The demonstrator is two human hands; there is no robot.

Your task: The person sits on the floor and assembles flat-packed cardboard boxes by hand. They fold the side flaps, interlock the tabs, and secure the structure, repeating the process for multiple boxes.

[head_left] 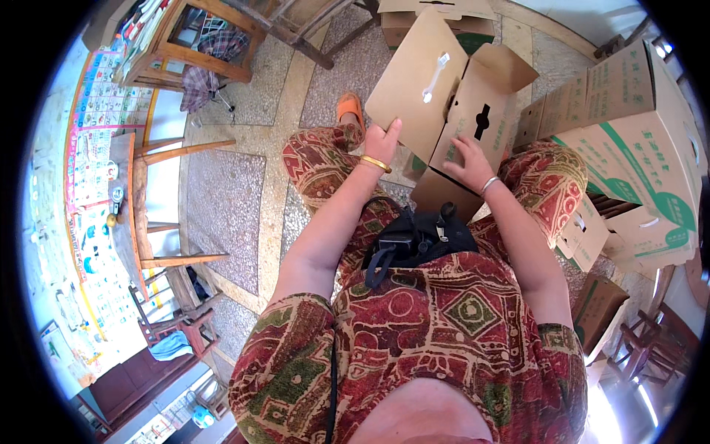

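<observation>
A brown cardboard box (500, 111) stands open between my knees, its top flaps raised. My left hand (383, 142) pinches the near edge of the wide flap (416, 78), thumb on its face. A white plastic carrying handle (436, 78) is fixed to that flap. Over the neighbouring panel, which has a dark handle cut-out (481, 122), my right hand (472, 164) rests with fingers spread. It seems to touch the cardboard near the lower flap (444, 194). The inside of the box is mostly hidden.
Large printed cartons (621, 148) with green markings are stacked at the right. Another carton (473, 31) stands beyond the box. A wooden bench (137, 214) and a glass-fronted cabinet (200, 37) line the left. A black pouch (421, 240) hangs at my waist.
</observation>
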